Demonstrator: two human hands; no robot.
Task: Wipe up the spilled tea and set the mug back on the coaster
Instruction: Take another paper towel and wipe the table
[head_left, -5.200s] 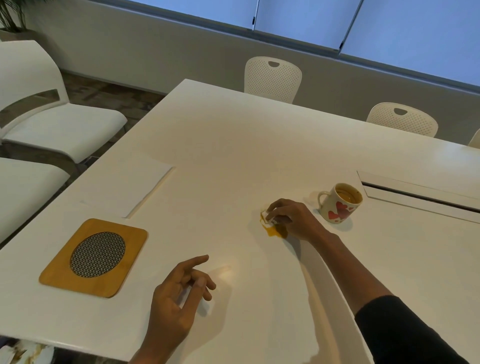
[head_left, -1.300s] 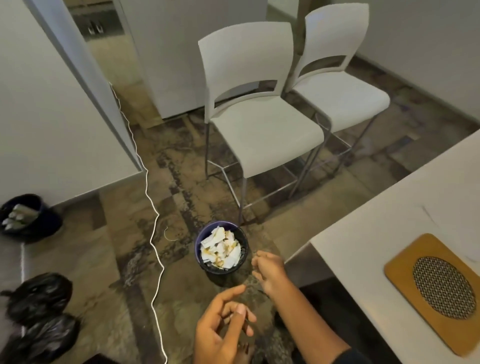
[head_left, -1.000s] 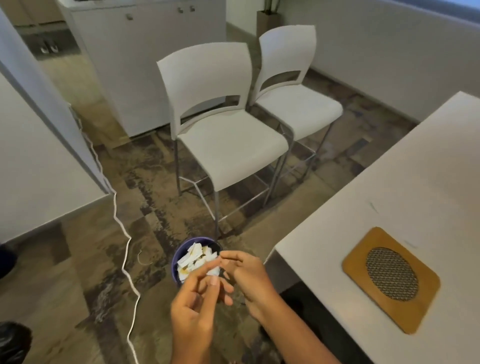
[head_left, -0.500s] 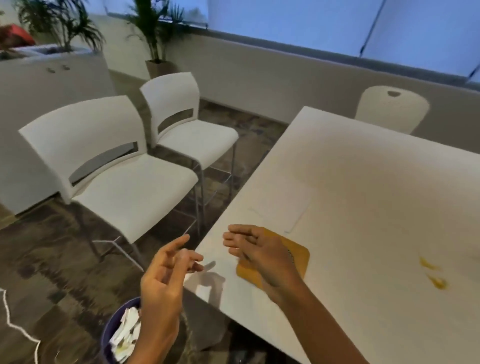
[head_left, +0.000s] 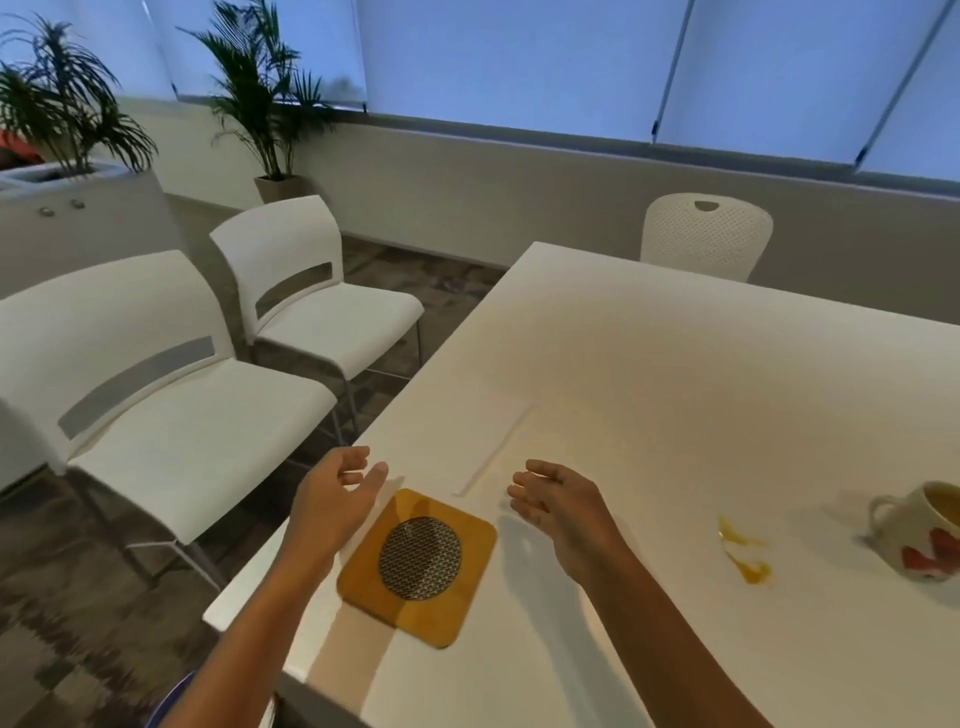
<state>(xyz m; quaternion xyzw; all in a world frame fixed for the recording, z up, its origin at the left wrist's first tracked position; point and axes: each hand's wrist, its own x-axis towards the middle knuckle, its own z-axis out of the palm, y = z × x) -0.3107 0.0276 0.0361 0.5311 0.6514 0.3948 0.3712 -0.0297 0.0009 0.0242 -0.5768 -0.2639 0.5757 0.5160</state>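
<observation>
A white mug (head_left: 922, 535) with red hearts stands upright at the right edge of the view, tea inside it. Left of it, an orange tea spill (head_left: 744, 555) lies in streaks on the white table (head_left: 675, 374). The wooden coaster (head_left: 418, 564) with a dark mesh centre sits near the table's left corner. My left hand (head_left: 332, 501) hovers over the table edge just left of the coaster, fingers relaxed and empty. My right hand (head_left: 558, 501) hovers above the table to the coaster's upper right, also relaxed and empty.
A flat stack of white napkins (head_left: 470, 431) lies on the table beyond the coaster. Two white chairs (head_left: 171, 415) stand left of the table, another chair (head_left: 705, 234) at the far end. Potted plants (head_left: 270, 104) stand by the windows.
The view has swung up from the waste bin back to the table. Both empty hands moved over the table beside the coaster. The mug has come into view at the right.
</observation>
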